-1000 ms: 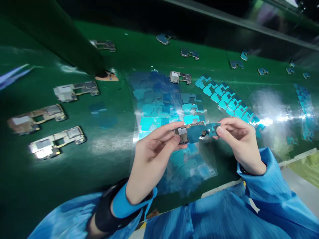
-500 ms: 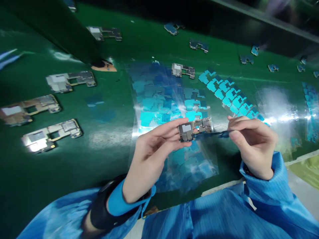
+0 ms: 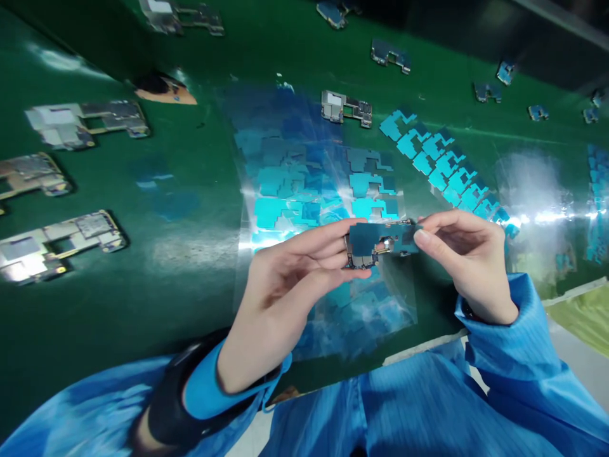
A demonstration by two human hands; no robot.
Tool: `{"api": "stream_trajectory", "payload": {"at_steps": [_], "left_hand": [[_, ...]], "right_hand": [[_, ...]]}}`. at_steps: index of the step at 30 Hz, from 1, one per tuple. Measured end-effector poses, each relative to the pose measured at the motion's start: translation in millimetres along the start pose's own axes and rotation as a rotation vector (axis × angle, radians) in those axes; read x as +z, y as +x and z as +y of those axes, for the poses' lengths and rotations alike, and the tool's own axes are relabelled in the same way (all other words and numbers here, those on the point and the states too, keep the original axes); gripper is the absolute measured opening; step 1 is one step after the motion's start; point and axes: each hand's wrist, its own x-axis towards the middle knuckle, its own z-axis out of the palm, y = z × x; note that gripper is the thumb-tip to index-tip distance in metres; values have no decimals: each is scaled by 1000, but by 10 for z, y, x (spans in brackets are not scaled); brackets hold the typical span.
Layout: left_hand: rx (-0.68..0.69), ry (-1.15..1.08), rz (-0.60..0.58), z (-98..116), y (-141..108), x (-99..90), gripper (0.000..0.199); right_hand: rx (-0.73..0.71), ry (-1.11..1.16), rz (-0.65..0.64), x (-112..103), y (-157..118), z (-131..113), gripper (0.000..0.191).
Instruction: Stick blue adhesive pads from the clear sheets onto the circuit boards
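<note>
Between the thumb and fingers of my left hand (image 3: 295, 273) is a small circuit board (image 3: 364, 261), gripped by its left end. My right hand (image 3: 469, 254) pinches the right end of a dark blue die-cut film piece (image 3: 365, 238). The film lies over or just above the board's face, covering much of it; whether it touches cannot be made out. Under both hands is a clear sheet bearing rows of blue film pieces (image 3: 280, 181). A second strip of blue film pieces (image 3: 445, 162) slants away beyond my right hand.
On the green table (image 3: 190, 304), several circuit boards (image 3: 61, 244) lie to the left. Another board (image 3: 346, 108) rests past the film sheet, with smaller boards (image 3: 390, 56) farther back. A dark post (image 3: 95, 38) rises at the upper left. Yellow-green cloth (image 3: 583, 317) shows at the right.
My right hand has moved left, bringing the film from beside the board to over its face. The film now shows its flat side. My left hand keeps the board; the view has shifted slightly.
</note>
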Motion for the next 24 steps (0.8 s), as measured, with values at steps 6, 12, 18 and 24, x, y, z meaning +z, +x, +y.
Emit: {"api": "stream_trajectory", "payload": {"at_steps": [6,12,18,24], "left_hand": [[-45,91,36,25,-47,30,28],[26,109,35,-25,-42,31,34],[55,283,43,5,-54,25,35],[50,269,60,50,-93,95,32]], "right_hand": [[-9,-48,-37,-14,6,-16,7],[-3,-42,-57,-23,3,-39,8],[0,-45,-35,-11,0,-65,10],[-7,-45,-49,-10,-4,-72,10]]}}
